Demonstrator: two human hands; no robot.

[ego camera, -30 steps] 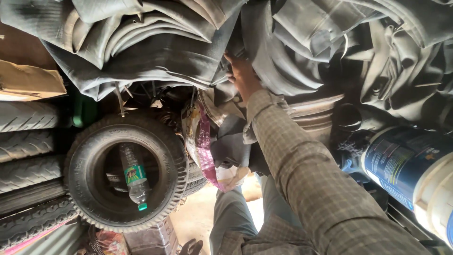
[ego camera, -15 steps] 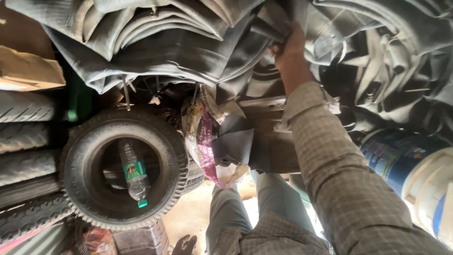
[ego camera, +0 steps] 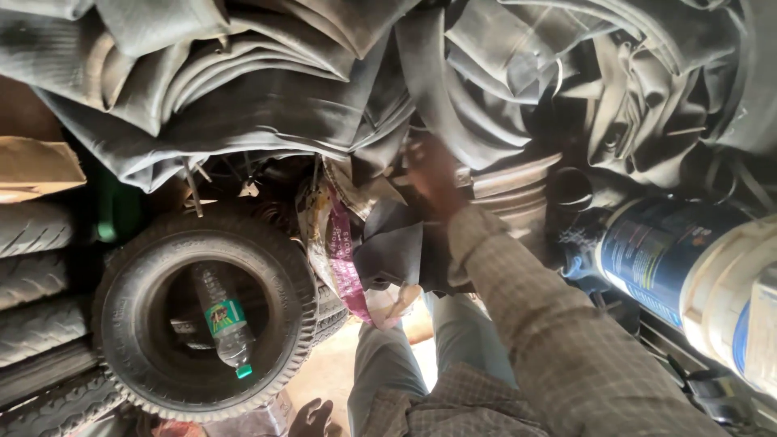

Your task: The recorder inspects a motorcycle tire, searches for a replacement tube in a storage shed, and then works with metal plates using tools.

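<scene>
Since the earlier frame, the right hand [ego camera: 433, 174] has dropped lower, out of the hanging folds and down to the cluttered ledge beneath them. The picture appears upside down. The sleeve running up to it is a soft, woven check fabric in brown and grey. The hand is blurred, and it presses against limp rubber inner tubes [ego camera: 453, 97], matte, grey-black and creased; I cannot tell whether the fingers are clenched round a fold or only touching it. The left hand is out of view.

Just beside the hand, toward the sleeve, sits a floppy black rubber piece [ego camera: 388, 251], and next to that a crinkled plastic bag [ego camera: 344, 259] with a pink stripe. On the other side of the hand lies a ribbed, dusty cylinder [ego camera: 510, 190]. Farther out on that side is a smooth blue and white barrel [ego camera: 688, 267]. Well apart on the bag's side stands a round, knobbly black tyre [ego camera: 202, 311] with a clear plastic bottle [ego camera: 222, 320], green-capped, lying in its hollow centre. Beyond it, stacked treaded tyres [ego camera: 36, 275] fill the edge.
</scene>
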